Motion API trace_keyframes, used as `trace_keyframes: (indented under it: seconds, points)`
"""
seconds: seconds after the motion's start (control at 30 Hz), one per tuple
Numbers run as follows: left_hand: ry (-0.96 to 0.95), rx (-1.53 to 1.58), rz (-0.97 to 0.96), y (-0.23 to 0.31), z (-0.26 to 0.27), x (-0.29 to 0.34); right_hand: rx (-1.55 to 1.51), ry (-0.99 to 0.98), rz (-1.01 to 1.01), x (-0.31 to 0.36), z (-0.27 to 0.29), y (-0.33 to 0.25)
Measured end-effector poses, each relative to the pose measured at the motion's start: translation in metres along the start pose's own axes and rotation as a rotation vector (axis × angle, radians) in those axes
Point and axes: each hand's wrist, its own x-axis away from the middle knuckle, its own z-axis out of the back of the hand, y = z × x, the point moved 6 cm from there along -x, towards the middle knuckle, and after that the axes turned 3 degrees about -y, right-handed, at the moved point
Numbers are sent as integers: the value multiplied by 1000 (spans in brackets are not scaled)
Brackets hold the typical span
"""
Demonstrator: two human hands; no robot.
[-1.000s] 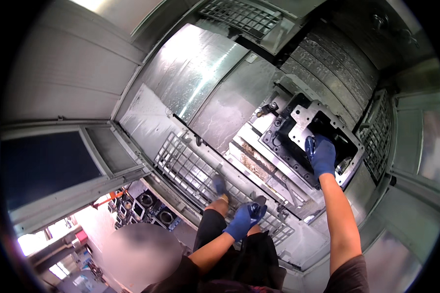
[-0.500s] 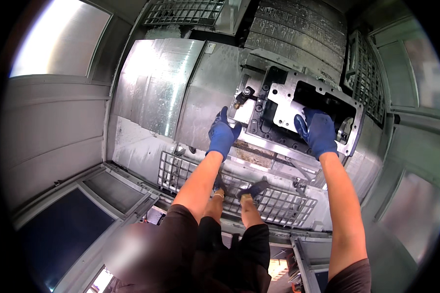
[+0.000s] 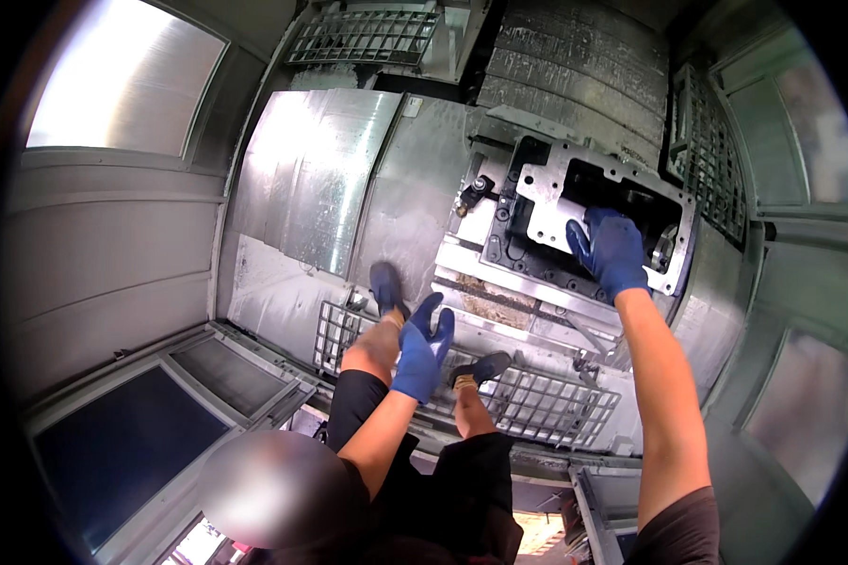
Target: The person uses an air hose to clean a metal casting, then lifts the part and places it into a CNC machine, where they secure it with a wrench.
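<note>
My right hand (image 3: 616, 250), in a blue glove, lies over the near rim of a metal housing (image 3: 548, 209) with a flat, machined top face. The thumb stands apart against the face and the other fingers reach over the edge of the dark cavity, their tips hidden. Apart from everything, my left hand (image 3: 420, 350), also gloved in blue, hangs in the air above the walkway, thumb and fingers spread. Beneath the housing is a bolted fixture (image 3: 528, 266), with a dark clamp fitting (image 3: 476, 194) to its left.
Sheet-metal covers (image 3: 316, 169) stretch to the left, one foot (image 3: 386, 287) on the plate before them. The other foot (image 3: 485, 369) stands by a metal grating (image 3: 556, 410). Ribbed covers (image 3: 575, 71) lie behind the housing, and wall panels (image 3: 113, 254) enclose the sides.
My left hand has left the fixture's left side and come back toward me. My left foot has moved forward onto the metal plate. The right hand stays on the housing.
</note>
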Motion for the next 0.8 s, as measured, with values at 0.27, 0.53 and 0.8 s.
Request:
trace_keyframes:
  seconds: [0.27,0.53,0.8]
  points:
    - [-54,-605,-411,30,-1,-70,-543,340,98,-3,69,-34]
    - [-209,-935,-533,-4,-36,-203,327,-729,335,-132,-58,-165]
    - [-242,-1148,-420,-10,-64,-236,320,-496,532,-148,-182,-147]
